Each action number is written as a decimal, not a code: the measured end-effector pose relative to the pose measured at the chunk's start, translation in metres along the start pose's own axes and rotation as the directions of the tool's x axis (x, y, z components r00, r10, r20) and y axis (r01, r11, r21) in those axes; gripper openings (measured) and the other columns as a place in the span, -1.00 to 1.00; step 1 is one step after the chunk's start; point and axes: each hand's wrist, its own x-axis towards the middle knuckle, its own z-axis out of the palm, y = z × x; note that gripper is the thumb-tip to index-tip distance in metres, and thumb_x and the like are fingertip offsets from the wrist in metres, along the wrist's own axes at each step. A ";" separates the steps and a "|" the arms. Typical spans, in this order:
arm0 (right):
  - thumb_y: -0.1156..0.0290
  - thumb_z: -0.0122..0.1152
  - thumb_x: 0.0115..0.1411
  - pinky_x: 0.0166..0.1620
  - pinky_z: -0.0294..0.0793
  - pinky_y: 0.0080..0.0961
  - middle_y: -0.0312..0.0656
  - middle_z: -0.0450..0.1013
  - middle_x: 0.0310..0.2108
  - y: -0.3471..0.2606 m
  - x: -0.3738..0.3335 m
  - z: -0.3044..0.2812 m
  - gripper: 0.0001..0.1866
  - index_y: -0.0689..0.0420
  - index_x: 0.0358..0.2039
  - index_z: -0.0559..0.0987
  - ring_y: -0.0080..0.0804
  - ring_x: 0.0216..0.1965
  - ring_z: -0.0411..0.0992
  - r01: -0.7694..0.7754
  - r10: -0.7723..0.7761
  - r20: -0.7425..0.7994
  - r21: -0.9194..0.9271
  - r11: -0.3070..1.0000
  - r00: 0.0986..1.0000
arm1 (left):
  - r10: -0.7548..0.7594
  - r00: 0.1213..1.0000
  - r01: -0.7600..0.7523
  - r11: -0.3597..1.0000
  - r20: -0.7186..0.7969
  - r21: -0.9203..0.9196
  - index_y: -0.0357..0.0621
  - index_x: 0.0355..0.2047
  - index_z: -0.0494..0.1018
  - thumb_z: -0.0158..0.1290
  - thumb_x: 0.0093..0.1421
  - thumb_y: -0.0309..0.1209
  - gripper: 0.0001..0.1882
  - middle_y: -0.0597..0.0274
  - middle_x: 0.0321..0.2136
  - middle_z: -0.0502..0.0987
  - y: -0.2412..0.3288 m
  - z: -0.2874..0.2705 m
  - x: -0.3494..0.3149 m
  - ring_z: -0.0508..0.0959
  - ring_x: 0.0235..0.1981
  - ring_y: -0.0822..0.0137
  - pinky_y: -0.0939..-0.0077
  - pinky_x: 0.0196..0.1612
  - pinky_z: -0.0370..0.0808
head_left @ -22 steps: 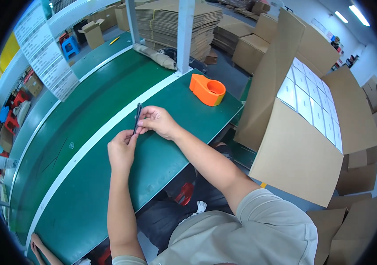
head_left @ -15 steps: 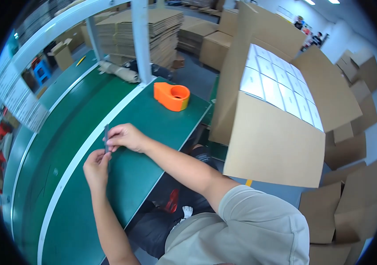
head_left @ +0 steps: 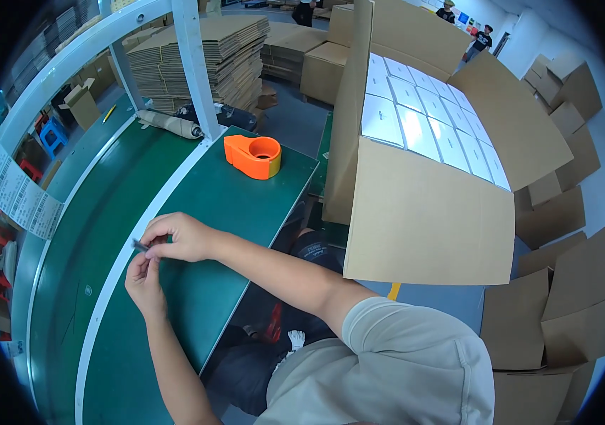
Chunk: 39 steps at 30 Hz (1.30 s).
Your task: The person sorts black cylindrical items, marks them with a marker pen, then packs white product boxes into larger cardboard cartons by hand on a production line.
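Observation:
My right hand pinches a thin dark grey strip-like thing above the green bench. Its exact kind is too small and blurred to make out. Just below, my left hand is closed too, thumb and fingertips pressed together at the strip's lower end. The two hands meet there, near the white edge strip between bench and belt. Beyond them, an orange tape dispenser lies on the bench.
At right stands an open carton filled with white boxes. A green conveyor belt curves past on the left beneath a white metal frame. Flattened cardboard is stacked behind; more open cartons stand far right.
The dark strip has tipped from upright to slanting and shows less between my fingers. My right hand has shifted left and down, nearer my left hand. The view has turned slightly.

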 end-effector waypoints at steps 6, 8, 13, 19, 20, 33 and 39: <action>0.50 0.38 0.13 -0.27 0.50 -0.54 -0.19 0.51 -0.31 0.003 -0.007 -0.006 -0.81 0.29 -0.25 0.64 -0.48 -0.35 0.50 0.004 -0.005 -0.004 -0.191 0.982 1.000 | -0.126 0.990 0.128 0.992 0.062 -0.022 -0.36 -0.10 0.54 0.16 0.28 -0.59 -0.80 0.19 -0.23 0.63 -0.006 0.006 0.004 0.60 -0.21 0.48 0.63 -0.07 0.51; 0.49 0.38 0.14 -0.28 0.50 -0.53 -0.19 0.49 -0.34 0.011 -0.009 -0.008 -0.82 0.30 -0.27 0.64 -0.47 -0.37 0.49 -0.020 0.018 -0.010 -0.183 0.983 1.000 | -0.138 0.987 0.137 0.990 0.077 0.016 -0.36 -0.11 0.55 0.17 0.28 -0.58 -0.82 0.20 -0.24 0.63 -0.011 0.006 0.004 0.60 -0.22 0.48 0.63 -0.07 0.51; 0.49 0.40 0.13 -0.28 0.49 -0.55 -0.21 0.46 -0.32 0.033 -0.018 -0.008 -0.80 0.32 -0.27 0.63 -0.50 -0.36 0.49 -0.094 0.092 -0.029 -0.086 0.992 0.995 | -0.175 0.968 0.154 0.980 0.182 0.123 -0.37 -0.14 0.56 0.18 0.27 -0.58 -0.84 0.21 -0.27 0.63 -0.022 -0.002 0.010 0.60 -0.24 0.47 0.62 -0.10 0.52; 0.49 0.40 0.15 -0.29 0.47 -0.60 -0.24 0.46 -0.30 0.041 -0.028 -0.012 -0.80 0.33 -0.26 0.62 -0.53 -0.37 0.49 -0.049 0.045 -0.029 -0.131 0.990 0.999 | -0.160 0.968 0.129 0.979 0.196 0.160 -0.37 -0.16 0.57 0.19 0.26 -0.58 -0.84 0.22 -0.31 0.64 -0.026 0.000 0.007 0.60 -0.27 0.48 0.63 -0.15 0.52; 0.49 0.40 0.15 -0.29 0.47 -0.60 -0.24 0.46 -0.30 0.042 -0.028 -0.013 -0.80 0.33 -0.26 0.62 -0.53 -0.37 0.49 -0.049 0.046 -0.028 -0.132 0.990 0.999 | -0.148 0.969 0.120 0.982 0.196 0.146 -0.38 -0.16 0.57 0.20 0.26 -0.58 -0.84 0.22 -0.31 0.64 -0.028 0.001 0.009 0.60 -0.28 0.48 0.64 -0.16 0.51; 0.50 0.38 0.17 -0.27 0.49 -0.53 -0.18 0.48 -0.29 0.046 -0.028 -0.010 -0.82 0.33 -0.27 0.62 -0.44 -0.35 0.50 -0.058 0.057 -0.008 -0.180 0.982 0.998 | -0.129 0.981 0.028 0.834 0.145 0.551 -0.32 -0.29 0.62 0.24 0.18 -0.52 -0.88 0.12 -0.30 0.65 -0.009 0.003 -0.002 0.64 -0.28 0.30 0.47 -0.15 0.52; 0.46 0.39 0.15 -0.26 0.48 -0.47 -0.15 0.48 -0.34 0.048 -0.029 -0.016 -0.79 0.32 -0.27 0.63 -0.35 -0.33 0.50 -0.041 0.044 0.006 -0.300 0.953 0.999 | 0.066 0.970 -0.184 0.823 0.232 0.537 -0.34 -0.29 0.60 0.25 0.15 -0.51 -0.86 0.04 -0.25 0.64 -0.007 0.012 0.006 0.63 -0.23 0.15 0.40 -0.10 0.51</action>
